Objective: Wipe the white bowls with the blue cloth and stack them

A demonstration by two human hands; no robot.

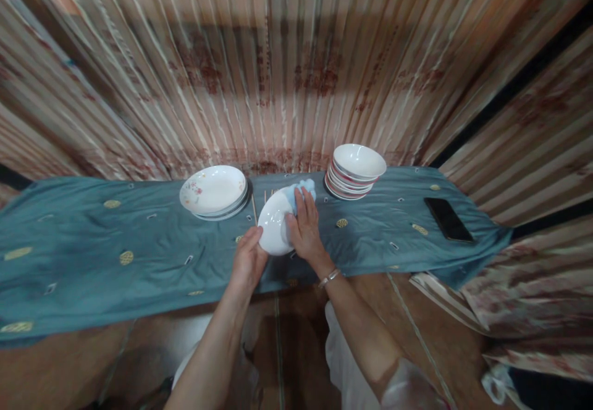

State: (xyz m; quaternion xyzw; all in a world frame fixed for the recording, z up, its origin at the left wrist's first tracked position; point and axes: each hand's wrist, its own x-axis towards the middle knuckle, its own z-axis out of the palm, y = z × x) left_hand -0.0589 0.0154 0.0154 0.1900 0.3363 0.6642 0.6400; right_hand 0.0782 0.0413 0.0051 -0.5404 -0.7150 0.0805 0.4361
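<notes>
A white plate (274, 223), tilted, is held over the table in front of me. My left hand (250, 255) grips its lower left rim, thumb on the near face. My right hand (303, 221) presses a light blue cloth (303, 188) against the plate's right side, and the cloth sticks out past the upper rim. Behind the plate lie a few thin wooden sticks (254, 209), partly hidden, which look like chopsticks. To the left sits a stack of white plates (215, 189) with a floral pattern. On the right stands a stack of white bowls (356, 166) with reddish bands.
A teal patterned cloth (152, 243) covers the long, narrow table. At its right end lies a black phone (448, 218). Pleated curtains (287, 76) hang right behind the table and on both sides. Tiled floor (296, 336) shows below the front edge.
</notes>
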